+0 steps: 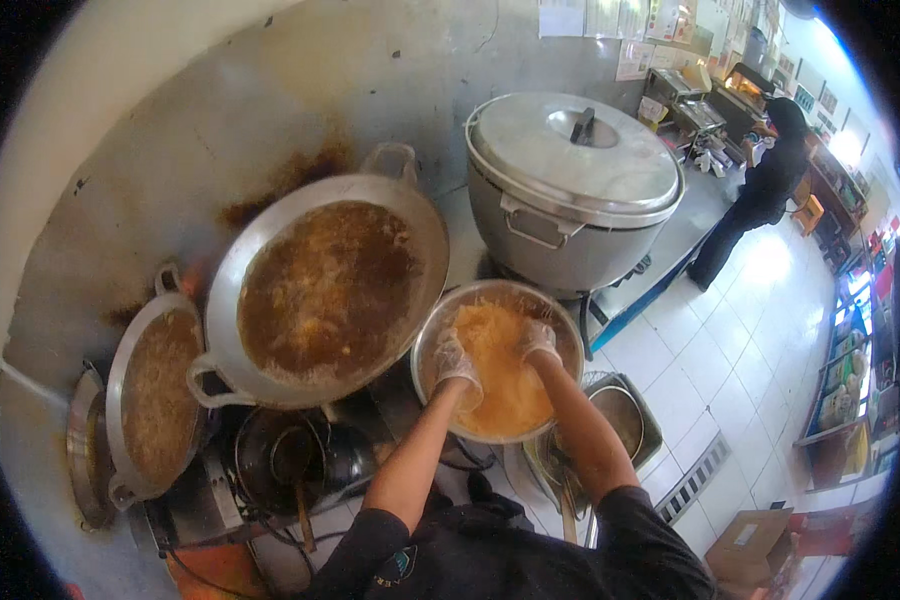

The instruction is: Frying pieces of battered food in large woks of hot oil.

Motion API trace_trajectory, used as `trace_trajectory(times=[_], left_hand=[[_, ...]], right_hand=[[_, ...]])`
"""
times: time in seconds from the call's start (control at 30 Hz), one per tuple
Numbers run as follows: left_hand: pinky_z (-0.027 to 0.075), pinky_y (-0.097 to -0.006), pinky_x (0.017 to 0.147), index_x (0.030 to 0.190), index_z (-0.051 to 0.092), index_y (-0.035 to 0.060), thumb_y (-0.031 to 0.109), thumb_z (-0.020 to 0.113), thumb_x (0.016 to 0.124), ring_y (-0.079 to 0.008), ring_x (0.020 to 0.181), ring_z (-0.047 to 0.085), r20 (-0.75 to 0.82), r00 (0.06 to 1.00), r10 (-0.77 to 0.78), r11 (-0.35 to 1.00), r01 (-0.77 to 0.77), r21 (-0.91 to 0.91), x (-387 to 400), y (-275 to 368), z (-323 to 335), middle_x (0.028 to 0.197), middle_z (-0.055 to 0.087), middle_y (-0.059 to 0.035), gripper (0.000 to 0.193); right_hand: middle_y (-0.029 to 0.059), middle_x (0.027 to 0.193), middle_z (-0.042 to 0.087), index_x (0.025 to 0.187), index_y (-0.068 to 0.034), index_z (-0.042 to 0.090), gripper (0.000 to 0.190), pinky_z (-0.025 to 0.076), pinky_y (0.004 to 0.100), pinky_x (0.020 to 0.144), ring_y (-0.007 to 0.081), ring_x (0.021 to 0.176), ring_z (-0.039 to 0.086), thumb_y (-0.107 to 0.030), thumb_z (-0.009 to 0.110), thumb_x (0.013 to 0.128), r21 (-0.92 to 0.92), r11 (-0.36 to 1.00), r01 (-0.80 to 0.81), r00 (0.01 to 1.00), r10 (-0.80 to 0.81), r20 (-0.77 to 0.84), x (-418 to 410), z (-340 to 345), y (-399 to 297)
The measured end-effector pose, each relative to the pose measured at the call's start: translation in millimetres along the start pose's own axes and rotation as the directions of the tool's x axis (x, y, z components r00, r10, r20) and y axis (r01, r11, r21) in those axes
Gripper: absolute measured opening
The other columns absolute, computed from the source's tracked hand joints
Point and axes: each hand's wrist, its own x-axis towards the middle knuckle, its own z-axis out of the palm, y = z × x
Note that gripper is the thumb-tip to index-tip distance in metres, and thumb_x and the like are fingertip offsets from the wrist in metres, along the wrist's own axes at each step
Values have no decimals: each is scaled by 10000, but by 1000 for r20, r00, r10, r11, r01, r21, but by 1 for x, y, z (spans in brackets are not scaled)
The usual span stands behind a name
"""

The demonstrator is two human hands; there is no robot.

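My left hand [456, 363] and my right hand [541, 340] wear clear plastic gloves. Both reach into a wide metal bowl [568, 330] that holds loose orange-tan powder, like seasoned flour or breading [504, 390]. The left hand is by the bowl's left wall, the right hand on the opposite side, with powder between them. Fingers are blurred or sunk in the powder, so whether either hand grips anything is hidden. Left of the bowl, close to its rim, is a large two-handled metal wok [223, 322] of bubbling brown oil [330, 300], with pale pieces in it.
A big lidded metal pot [562, 251] stands behind the bowl. Further left is a second wok [157, 405] of oil. Below the large wok sits a dark pan [251, 457] with a wooden-handled strainer. A rectangular container [649, 439] lies right of my forearm. Another person [772, 180] stands by the far counter.
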Motion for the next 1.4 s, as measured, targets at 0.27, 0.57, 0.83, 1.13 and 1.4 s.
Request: trace_trajectory(times=[0.27, 0.57, 0.83, 1.13, 1.4], left_hand=[[476, -370, 898, 1174, 575, 64, 226, 600, 816, -286, 1093, 566, 703, 710, -50, 992, -48, 119, 53, 139, -85, 1184, 589, -141, 394], [447, -407, 936, 1191, 555, 57, 267, 582, 838, -302, 1149, 521, 589, 788, -181, 978, 81, 194, 41, 8, -17, 1265, 526, -148, 412], [277, -393, 1081, 1423, 265, 97, 398, 473, 892, -293, 1334, 292, 754, 602, -264, 943, 324, 72, 38, 42, -82, 1479, 253, -127, 645], [319, -426, 1044, 1438, 251, 163, 369, 449, 896, -319, 1324, 305, 783, 572, -242, 905, 425, -31, 1, 85, -137, 1479, 254, -138, 613], [427, -354, 898, 1370, 364, 154, 458, 505, 874, -250, 1106, 521, 912, 233, -338, 22, 971, -240, -46, 40, -47, 1285, 506, -134, 599]], right_hand=[[235, 1130, 578, 1240, -47, 488, 626, 420, 439, 920, 359, 1097, 540, -328, 666, 710, 438, 887, 145, 859, 106, -501, 50, 77, 135], [219, 1149, 570, 1253, 0, 454, 723, 409, 407, 919, 336, 1120, 519, -389, 675, 685, 233, 947, 220, 948, -151, -280, 12, 11, 15], [213, 1114, 585, 1177, -6, 510, 447, 430, 392, 880, 316, 1035, 564, -221, 600, 796, 871, 368, 326, 935, 13, -355, -8, 22, 45], [168, 1086, 609, 1174, -54, 534, 393, 455, 375, 858, 270, 1011, 582, -186, 594, 809, 580, 521, 626, 744, -179, -644, -74, 36, 22], [223, 1053, 611, 1233, -63, 475, 554, 464, 420, 856, 351, 988, 593, -194, 667, 730, 142, 897, 417, 724, -234, -649, -98, 62, -23]])
